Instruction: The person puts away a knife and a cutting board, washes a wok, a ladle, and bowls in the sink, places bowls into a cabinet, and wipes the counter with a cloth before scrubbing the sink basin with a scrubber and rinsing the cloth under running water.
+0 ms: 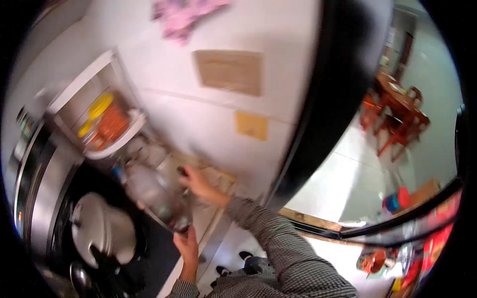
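Note:
A silvery metal pot (158, 196), smeared by motion, is over the counter beside the stove. My left hand (186, 244) is closed around a dark handle at its near side. My right hand (201, 185) is closed on a dark handle or knob at the far right side; blur hides how that piece joins the pot. To the left, a pale lidded pot (105, 231) sits on the black stove top (161, 260).
A white corner shelf (82, 82) holds yellow-lidded jars (110, 119) behind the pot. Blurred small items stand below it. A metal ladle (79, 275) lies near the stove's front left. A dark door frame (323, 94) rises at right, with wooden furniture (397, 111) beyond.

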Tool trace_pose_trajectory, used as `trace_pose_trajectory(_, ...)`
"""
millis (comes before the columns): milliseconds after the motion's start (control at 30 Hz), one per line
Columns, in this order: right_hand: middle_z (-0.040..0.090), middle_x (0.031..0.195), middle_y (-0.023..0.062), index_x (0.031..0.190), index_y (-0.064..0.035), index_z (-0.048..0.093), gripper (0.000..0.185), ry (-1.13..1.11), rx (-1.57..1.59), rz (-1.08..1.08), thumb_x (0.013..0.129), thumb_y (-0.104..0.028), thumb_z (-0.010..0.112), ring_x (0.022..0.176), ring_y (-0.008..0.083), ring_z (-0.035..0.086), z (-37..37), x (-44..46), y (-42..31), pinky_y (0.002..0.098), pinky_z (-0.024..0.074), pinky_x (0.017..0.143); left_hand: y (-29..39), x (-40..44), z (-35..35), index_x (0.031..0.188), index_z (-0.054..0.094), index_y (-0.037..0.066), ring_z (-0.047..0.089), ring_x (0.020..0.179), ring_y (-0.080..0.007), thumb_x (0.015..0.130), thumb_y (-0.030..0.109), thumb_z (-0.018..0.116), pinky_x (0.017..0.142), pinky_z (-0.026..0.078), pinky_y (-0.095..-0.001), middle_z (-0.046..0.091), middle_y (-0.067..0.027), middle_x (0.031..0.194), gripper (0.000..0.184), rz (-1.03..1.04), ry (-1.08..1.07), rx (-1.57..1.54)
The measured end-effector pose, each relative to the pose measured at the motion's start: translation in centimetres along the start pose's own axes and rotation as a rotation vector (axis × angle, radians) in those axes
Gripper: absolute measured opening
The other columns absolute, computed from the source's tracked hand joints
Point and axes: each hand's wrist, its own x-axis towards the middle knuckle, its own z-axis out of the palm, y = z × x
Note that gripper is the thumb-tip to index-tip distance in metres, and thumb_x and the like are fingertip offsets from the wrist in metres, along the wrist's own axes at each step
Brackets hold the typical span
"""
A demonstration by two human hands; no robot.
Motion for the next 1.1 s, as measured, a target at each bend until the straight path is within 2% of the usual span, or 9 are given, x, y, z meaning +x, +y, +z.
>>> trace_pose_trajectory(33, 0.058, 0.09, 0.0158, 0.103, -0.0008, 0.05, 0.033, 0.027, 0.108, -0.023, 0.079, -0.02, 0.06, 0.083, 0.0209, 0.056, -0.2, 0.0, 0.3, 0.036, 0.0435, 0.071, -1.3, 0.3, 0.3, 0.098, 0.051, -0.006, 0.05, 0.072, -0.0108, 0.08, -0.001, 0.055, 0.063, 0.041, -0.0228, 0.056, -0.0064, 0.084, 0.019, 0.026, -0.016, -0.093)
trace_pose_trajectory(67, 0.058, 0.089, 0.0162, 0.104, -0.0009, 0.05, 0.033, 0.041, 0.221, -0.054, 0.079, -0.019, 0.06, 0.084, 0.0199, 0.056, -0.1, 0.3, 0.3, 0.0361, 0.0432, 0.07, -2.0, 1.1, 0.4, 0.1, 0.05, -0.008, 0.05, 0.071, -0.0134, 0.079, -0.002, 0.055, 0.064, 0.042, -0.0249, 0.056, -0.0085, 0.084, 0.022, 0.137, -0.032, 0.204)
trace_pose_trajectory(233, 0.056, 0.084, 0.0201, 0.103, -0.0005, 0.048, 0.032, 0.064, 0.011, -0.016, 0.079, -0.019, 0.06, 0.08, 0.0269, 0.056, -0.3, 2.9, 2.5, 0.0382, 0.0419, 0.069, -3.1, 4.2, 2.5, 0.109, 0.046, -0.009, 0.05, 0.068, -0.018, 0.079, -0.002, 0.056, 0.064, 0.043, -0.0277, 0.056, -0.0145, 0.081, 0.033, 0.343, -0.148, 0.361)
trace_pose_trajectory(400, 0.057, 0.082, 0.02, 0.102, -0.0007, 0.048, 0.03, 0.188, -0.13, 0.021, 0.08, -0.018, 0.059, 0.076, 0.0315, 0.056, 0.2, 4.8, 5.6, 0.0388, 0.0426, 0.068, -2.4, 5.1, 5.3, 0.113, 0.046, -0.008, 0.053, 0.063, -0.0214, 0.08, -0.002, 0.052, 0.062, 0.044, -0.0298, 0.057, -0.0141, 0.077, 0.034, 0.283, -0.065, 0.481)
trace_pose_trajectory(467, 0.058, 0.086, 0.0198, 0.106, -0.0013, 0.048, 0.032, 0.039, 0.01, 0.169, 0.08, -0.016, 0.059, 0.079, 0.0314, 0.056, -0.2, 5.2, 5.9, 0.0388, 0.0428, 0.071, -3.7, 4.7, 5.3, 0.113, 0.045, -0.009, 0.052, 0.062, -0.0214, 0.08, -0.003, 0.051, 0.061, 0.044, -0.0299, 0.057, -0.0138, 0.075, 0.034, 0.309, 0.003, 0.588)
trace_pose_trajectory(633, 0.058, 0.097, 0.0217, 0.115, -0.0017, 0.047, 0.039, 0.129, -0.036, -0.173, 0.08, -0.014, 0.058, 0.089, 0.0346, 0.055, -0.2, 3.8, 2.0, 0.0395, 0.0418, 0.078, -6.1, 3.3, 3.4, 0.114, 0.04, -0.011, 0.05, 0.084, -0.0216, 0.082, -0.004, 0.045, 0.075, 0.041, -0.0266, 0.052, -0.0168, 0.1, 0.033, -0.122, -0.144, 0.325)
trace_pose_trajectory(867, 0.054, 0.104, 0.0271, 0.123, -0.003, 0.038, 0.047, 0.105, 0.01, 0.155, 0.082, -0.019, 0.055, 0.098, 0.0397, 0.052, 0.4, 5.3, 4.5, 0.0439, 0.0407, 0.081, -9.4, 6.1, 2.6, 0.111, 0.044, -0.01, 0.051, 0.08, -0.0209, 0.081, -0.007, 0.045, 0.072, 0.041, -0.0269, 0.054, -0.0149, 0.093, 0.031, 0.138, -0.161, 0.369)
trace_pose_trajectory(1000, 0.055, 0.102, 0.0289, 0.126, 0.0019, 0.033, 0.057, -0.02, -0.14, 0.091, 0.08, -0.021, 0.057, 0.095, 0.0412, 0.053, -1.0, 5.6, 6.9, 0.044, 0.0407, 0.082, -7.1, 5.6, 4.4, 0.113, 0.044, -0.01, 0.052, 0.083, -0.0218, 0.08, -0.007, 0.048, 0.074, 0.043, -0.0286, 0.055, -0.0167, 0.096, 0.034, 0.224, -0.105, 0.431)
trace_pose_trajectory(1100, 0.055, 0.102, 0.0293, 0.13, 0.0038, 0.025, 0.069, 0.012, 0.086, 0.157, 0.077, -0.023, 0.059, 0.095, 0.0401, 0.054, -0.6, 4.6, 5.8, 0.0418, 0.0408, 0.083, -8.0, 5.7, 4.9, 0.116, 0.043, -0.01, 0.052, 0.088, -0.0225, 0.081, -0.005, 0.051, 0.076, 0.043, -0.0293, 0.054, -0.017, 0.103, 0.036, 0.203, -0.091, 0.314)
